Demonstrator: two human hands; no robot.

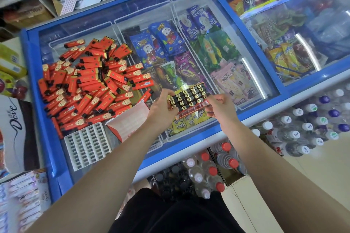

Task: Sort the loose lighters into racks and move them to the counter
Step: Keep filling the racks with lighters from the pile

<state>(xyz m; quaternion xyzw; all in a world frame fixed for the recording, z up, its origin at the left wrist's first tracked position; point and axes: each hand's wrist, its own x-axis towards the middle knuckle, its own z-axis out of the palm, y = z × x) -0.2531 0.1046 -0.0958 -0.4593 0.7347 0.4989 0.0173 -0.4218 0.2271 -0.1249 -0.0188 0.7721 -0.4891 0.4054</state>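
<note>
A big heap of loose red lighters [89, 81] lies on the glass lid of a blue chest freezer [62, 30], at its left. Above the lid's front middle, both hands hold a rack [189, 98] mostly filled with upright lighters, black tops showing; its near row of slots looks bare. My left hand [162, 108] grips the rack's left end. My right hand [217, 106] grips its right end. An unfilled white rack [87, 145] lies flat at the lid's front left, below the heap.
A red-and-white carton [130, 123] lies open beside the white rack. Ice-cream packs fill the freezer under the glass. Bottled water packs [303, 128] stand on the floor against the freezer's front and right. Shelves and boxes crowd the left side.
</note>
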